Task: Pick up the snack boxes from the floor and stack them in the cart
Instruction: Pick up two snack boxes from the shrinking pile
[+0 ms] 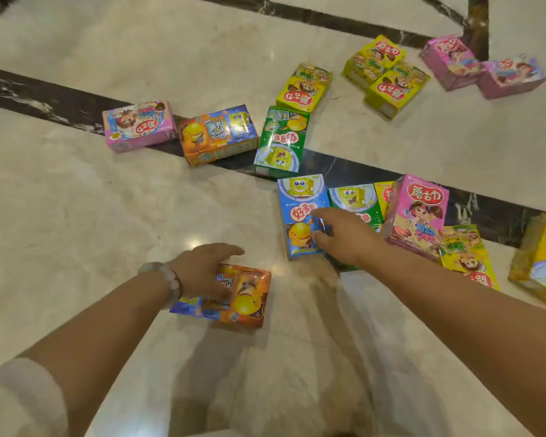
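Many colourful snack boxes lie scattered on the marble floor (108, 216). My left hand (202, 272) lies on top of an orange and blue box (249, 298) near me, fingers spread across its top and the thumb stretched out past its far edge. My right hand (338, 234) reaches onto a blue cartoon box (300, 200) and pinches its right side between thumb and curled fingers. Beside that hand lie a green box (355, 200) and a pink box (423, 209). No cart is in view.
Further out lie a pink box (139, 126), an orange box (216, 134) and a green box (282, 140) along a dark floor stripe. Yellow boxes (385, 74) and pink boxes (483, 64) sit at the back right. More yellow boxes (542, 257) lie at the right edge.
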Demonstrator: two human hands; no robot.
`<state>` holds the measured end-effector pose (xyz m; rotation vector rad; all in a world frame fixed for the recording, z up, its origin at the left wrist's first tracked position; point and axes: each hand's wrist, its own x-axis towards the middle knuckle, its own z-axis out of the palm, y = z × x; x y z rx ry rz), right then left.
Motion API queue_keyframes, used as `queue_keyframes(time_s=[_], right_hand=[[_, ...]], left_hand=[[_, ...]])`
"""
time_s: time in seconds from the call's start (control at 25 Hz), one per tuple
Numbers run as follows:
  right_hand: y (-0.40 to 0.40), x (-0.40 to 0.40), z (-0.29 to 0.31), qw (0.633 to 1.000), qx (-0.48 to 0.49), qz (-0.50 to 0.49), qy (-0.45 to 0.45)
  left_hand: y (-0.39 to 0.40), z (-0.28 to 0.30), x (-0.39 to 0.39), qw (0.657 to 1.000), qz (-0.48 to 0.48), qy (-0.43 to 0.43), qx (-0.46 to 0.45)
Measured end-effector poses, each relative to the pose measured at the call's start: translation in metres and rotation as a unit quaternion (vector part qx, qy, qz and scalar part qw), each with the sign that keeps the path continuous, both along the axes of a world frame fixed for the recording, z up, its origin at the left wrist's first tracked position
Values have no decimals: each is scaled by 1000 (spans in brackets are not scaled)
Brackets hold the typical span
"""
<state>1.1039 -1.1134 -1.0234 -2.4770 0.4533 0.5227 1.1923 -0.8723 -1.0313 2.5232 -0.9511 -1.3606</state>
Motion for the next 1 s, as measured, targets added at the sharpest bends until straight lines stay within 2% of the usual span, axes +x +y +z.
queue_keyframes(time_s=[0.12, 0.2, 0.24, 0.32, 0.4, 0.48, 0.6, 0.68, 0.76, 0.88, 1.0], right_hand=[[5, -8, -24, 995, -53, 87, 15], [8, -16, -32, 988, -94, 124, 17], [9, -19, -35, 986, -106, 129, 3], [16, -25, -40, 985, -108, 134, -20], [24, -31, -39, 985, -99, 136, -33], [29, -37, -41, 985, -73, 137, -76], [34, -40, -38, 996, 6, -24, -81], [38, -35, -38, 986, 37, -160, -24], [44, -31, -47, 963, 106, -247, 19], [53, -27, -61, 918, 185, -346, 60], [57, -24, -63, 880, 259, -394, 61]], left_hand=[[11, -31, -10, 987, -92, -116, 55], [12, -37, -16, 985, -73, -142, 71], [13, -39, -16, 985, -37, -151, 73], [17, -45, -15, 981, 94, -161, 53], [21, -52, -11, 956, 244, -161, 24], [23, -57, -11, 926, 346, -151, 3], [19, -57, -21, 887, 438, -145, -19], [11, -56, -29, 879, 464, -102, -37], [5, -56, -35, 880, 469, -32, -69], [5, -61, -32, 887, 453, 18, -81], [8, -56, -30, 866, 486, 47, -105]])
